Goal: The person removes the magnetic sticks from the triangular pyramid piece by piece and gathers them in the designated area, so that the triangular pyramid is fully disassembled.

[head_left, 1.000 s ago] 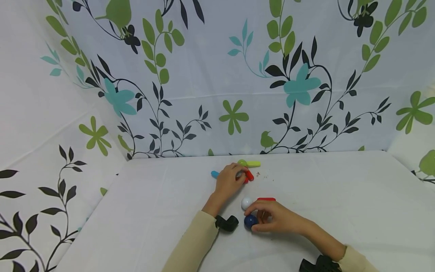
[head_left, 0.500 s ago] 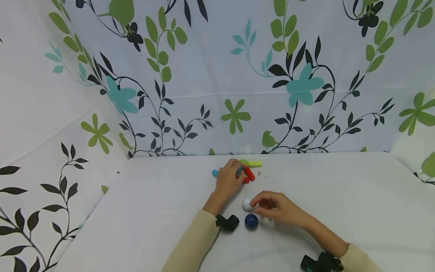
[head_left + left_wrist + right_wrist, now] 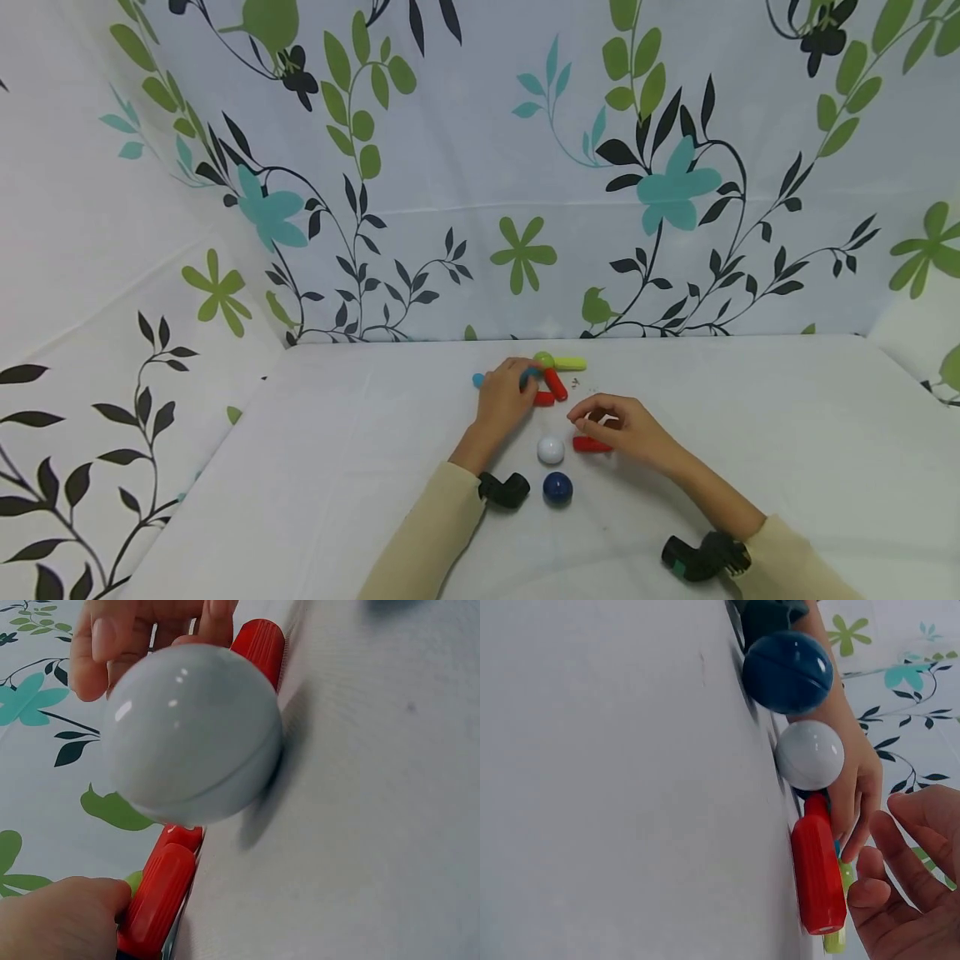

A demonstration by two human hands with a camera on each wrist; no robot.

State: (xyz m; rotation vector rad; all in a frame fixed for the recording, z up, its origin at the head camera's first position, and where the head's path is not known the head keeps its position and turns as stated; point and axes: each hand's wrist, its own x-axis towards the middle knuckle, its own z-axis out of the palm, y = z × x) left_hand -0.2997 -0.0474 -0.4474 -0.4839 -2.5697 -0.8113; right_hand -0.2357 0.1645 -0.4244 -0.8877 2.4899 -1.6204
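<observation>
In the head view my left hand (image 3: 504, 396) lies over a blue object (image 3: 530, 376) at the back of the table. Blue shows between its thumb and forefinger; whether they grip it is hidden. Close beside are two red ribbed handles (image 3: 555, 384). My right hand (image 3: 630, 427) hovers by a third red handle (image 3: 592, 445), fingers loosely bent and holding nothing. In the right wrist view that hand (image 3: 919, 877) is apart from the red handle (image 3: 819, 874). A glossy white ball (image 3: 551, 450) and a dark blue ball (image 3: 557, 489) sit between the forearms.
A green ball (image 3: 543, 360) touches a yellow-green handle (image 3: 570, 364) at the table's back. Small crumbs (image 3: 575, 383) lie nearby. A leaf-patterned cloth (image 3: 450, 167) hangs behind the white table (image 3: 337, 467).
My right hand has let go of the dark blue ball, passed the white ball and moved back to the red handle. The left hand has hardly moved.
</observation>
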